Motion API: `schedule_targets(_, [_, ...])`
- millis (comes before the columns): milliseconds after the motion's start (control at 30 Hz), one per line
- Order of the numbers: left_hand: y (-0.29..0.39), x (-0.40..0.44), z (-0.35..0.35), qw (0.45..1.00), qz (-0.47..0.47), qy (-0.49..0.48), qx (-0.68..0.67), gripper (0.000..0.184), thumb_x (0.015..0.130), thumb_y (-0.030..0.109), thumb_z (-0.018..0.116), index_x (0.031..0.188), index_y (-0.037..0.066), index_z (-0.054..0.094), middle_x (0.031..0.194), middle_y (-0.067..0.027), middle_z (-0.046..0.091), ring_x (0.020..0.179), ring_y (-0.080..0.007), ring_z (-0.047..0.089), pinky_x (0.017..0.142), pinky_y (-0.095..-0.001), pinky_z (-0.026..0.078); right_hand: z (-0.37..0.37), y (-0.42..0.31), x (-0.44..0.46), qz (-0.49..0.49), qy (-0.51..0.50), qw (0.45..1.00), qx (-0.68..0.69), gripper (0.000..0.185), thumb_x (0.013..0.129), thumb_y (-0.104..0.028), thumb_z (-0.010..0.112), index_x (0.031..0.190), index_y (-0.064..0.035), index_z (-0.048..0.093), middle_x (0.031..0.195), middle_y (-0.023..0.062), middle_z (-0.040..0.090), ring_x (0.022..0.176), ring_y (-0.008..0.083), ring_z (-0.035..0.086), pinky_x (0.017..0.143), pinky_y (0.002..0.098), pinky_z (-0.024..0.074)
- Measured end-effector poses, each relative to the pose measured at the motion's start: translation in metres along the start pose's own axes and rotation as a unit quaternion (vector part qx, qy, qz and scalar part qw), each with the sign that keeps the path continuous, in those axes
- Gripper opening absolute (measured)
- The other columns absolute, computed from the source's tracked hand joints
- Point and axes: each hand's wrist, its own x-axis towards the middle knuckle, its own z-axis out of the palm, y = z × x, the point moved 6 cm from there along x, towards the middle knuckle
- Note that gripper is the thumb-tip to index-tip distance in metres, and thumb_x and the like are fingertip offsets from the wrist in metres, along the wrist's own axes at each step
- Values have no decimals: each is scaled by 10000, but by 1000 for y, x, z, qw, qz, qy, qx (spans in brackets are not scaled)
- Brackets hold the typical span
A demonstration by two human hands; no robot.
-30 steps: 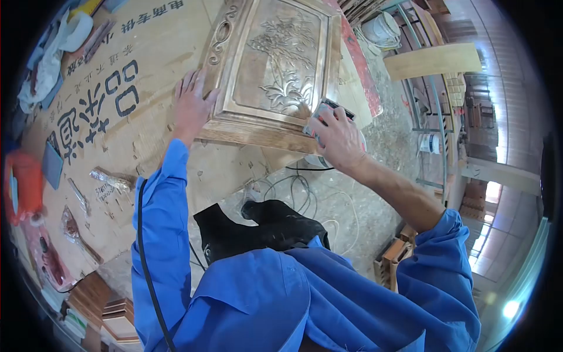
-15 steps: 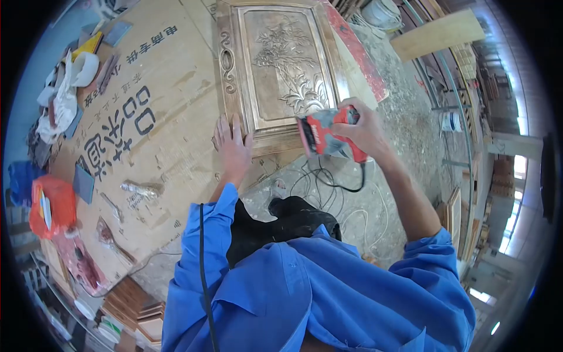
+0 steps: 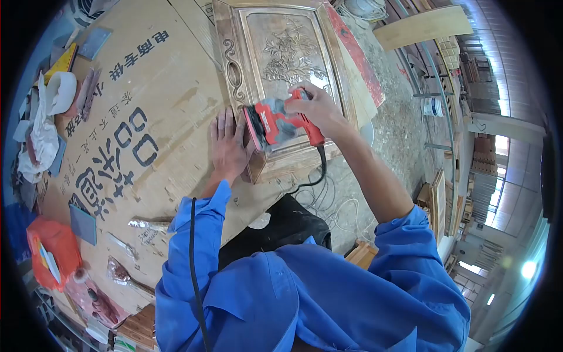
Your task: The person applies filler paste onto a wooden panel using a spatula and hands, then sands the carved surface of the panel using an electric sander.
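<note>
Right hand [image 3: 316,111]: closed around the rear of a red and grey sander [image 3: 271,120], gripping from above; stretched out over the near end of a carved wooden door [image 3: 287,64].
Sander: held over the near left corner of the door, tipped on edge, flat pad turned toward the left hand [image 3: 229,149]; partly smeared by blur.
Left hand: open, back upward, fingers spread and pointing away from the body; placed at the left edge of the door, close to the corner.
Gap between pad and left hand: very narrow, too blurred to tell touching from just apart.
Door: lying face up at the top middle of the view, carved with flowers and leaves in the central panel, trimmed with scrollwork along the left side.
Cardboard [image 3: 176,111]: spread flat to the left of the door, printed with large dark characters.
Power cord [image 3: 322,167]: black, hanging from the rear of the sander, curving down past the near edge of the door.
Sleeve cord [image 3: 195,270]: black, running lengthwise along the left blue sleeve [image 3: 176,281].
Lower left: red bag [image 3: 53,249], blue-grey square [image 3: 83,224] just beside, brush [image 3: 120,273] near.
Upper left: white roll [image 3: 61,94], next to crumpled white wrapping [image 3: 44,146].
Beyond the door, right: red strip [image 3: 355,50], pale plank [image 3: 425,26], white bucket [image 3: 431,107].
</note>
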Motion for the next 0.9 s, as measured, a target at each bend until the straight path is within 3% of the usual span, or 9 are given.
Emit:
schedule_targets(133, [1,6,-7,999,-31,-21,-16,767,892,393,708,1556,97,465,1633,-251,356,1510,-437,318,1242,-553,226,-6,-19,58,-32,25,994,102,378,736,-169,794,1076,-38,693,840,52,666,685,148,581,663,243,500])
schedule_targets(300, [3,8,-9,999,-37,-15,-37,754,914,367,684,1577,102,440,1671,-235,307,1545,-424,276,1252,-540,207,-23,-44,155,-60,42,989,128,330,742,-164,805,1028,-24,719,843,81,683,668,159,591,586,274,506])
schedule_targets(467, [6,14,-14,997,-60,-31,-29,758,917,360,685,1587,113,431,1661,-230,332,1538,-412,304,1253,-539,210,-39,-93,234,-70,52,991,101,358,749,-196,817,1056,-27,745,890,99,714,672,195,616,589,329,559])
schedule_targets(567, [4,15,-10,996,-71,-45,-26,756,920,355,683,1590,117,429,1656,-229,343,1540,-406,305,1255,-534,209,-43,-119,271,-90,49,993,65,331,764,-175,800,1056,-32,741,921,83,715,709,178,619,623,308,552])
schedule_targets(700, [2,11,-10,996,-71,-53,-17,749,924,360,677,1592,125,430,1653,-223,354,1537,-397,314,1251,-529,215,-45,-120,277,-87,35,995,28,297,783,-148,777,1056,-38,735,961,61,715,760,156,623,668,280,543])
schedule_targets(900, [4,8,-6,997,-66,-38,1,729,937,369,657,1590,131,436,1658,-209,354,1534,-384,325,1248,-521,221,-37,-61,195,-17,18,999,-41,251,812,-107,742,1056,-47,727,1023,28,715,836,122,630,735,238,529])
